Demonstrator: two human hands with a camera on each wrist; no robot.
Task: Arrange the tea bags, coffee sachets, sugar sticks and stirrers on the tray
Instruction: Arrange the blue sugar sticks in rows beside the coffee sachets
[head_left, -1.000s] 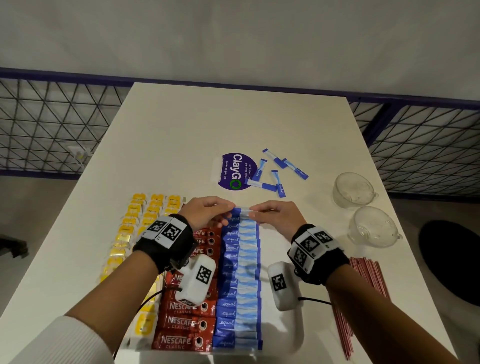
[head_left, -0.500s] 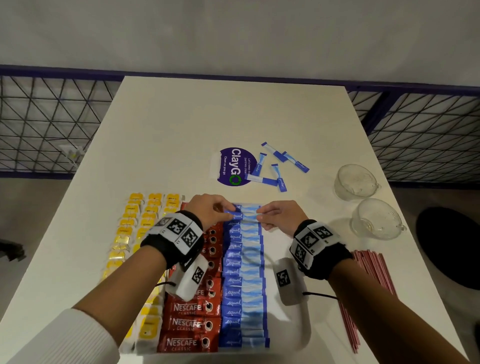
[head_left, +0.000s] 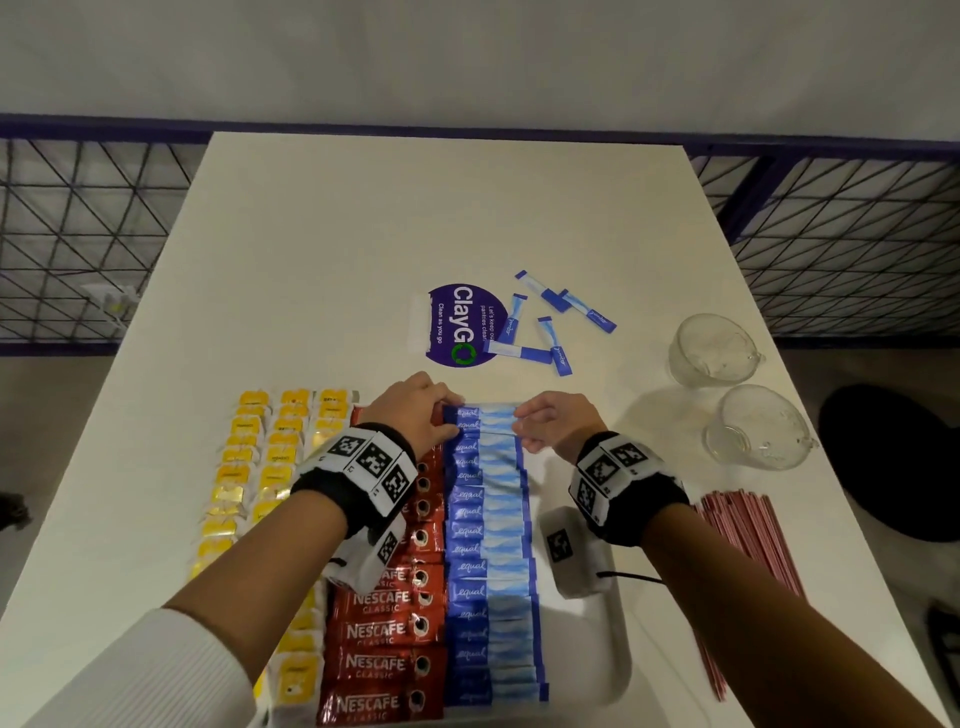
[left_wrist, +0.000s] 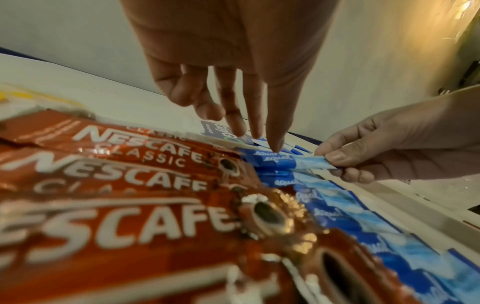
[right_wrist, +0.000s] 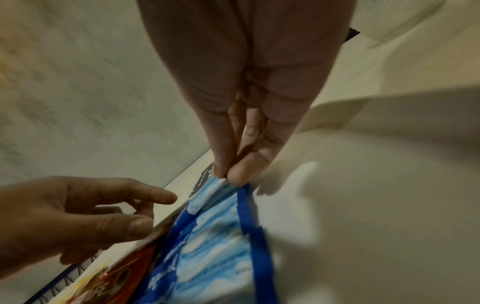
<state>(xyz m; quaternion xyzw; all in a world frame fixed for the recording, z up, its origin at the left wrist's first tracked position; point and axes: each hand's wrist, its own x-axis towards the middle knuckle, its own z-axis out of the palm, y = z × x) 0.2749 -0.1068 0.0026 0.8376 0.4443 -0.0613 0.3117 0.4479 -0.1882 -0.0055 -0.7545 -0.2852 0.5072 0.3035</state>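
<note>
A white tray (head_left: 618, 649) holds rows of yellow tea bags (head_left: 244, 478), red Nescafe coffee sachets (head_left: 384, 665) and a column of blue sugar sticks (head_left: 488, 551). At the far end of that column lies one sugar stick (head_left: 485, 415) (left_wrist: 293, 161) (right_wrist: 207, 191). My right hand (head_left: 524, 423) (right_wrist: 228, 174) pinches its pale right end between thumb and forefinger. My left hand (head_left: 441, 415) (left_wrist: 249, 131) has straight fingers, one fingertip touching the stick's dark blue left end. Red stirrers (head_left: 743, 551) lie on the table right of the tray.
Several loose sugar sticks (head_left: 540, 322) lie beyond the tray beside a purple ClayGo sticker (head_left: 462, 325). Two clear glass cups (head_left: 711, 353) (head_left: 758, 434) stand at the right. A wire-mesh railing runs behind the table's far edge.
Both hands have stayed at the far end of the blue column with the sugar stick between them. The head view has shifted slightly.
</note>
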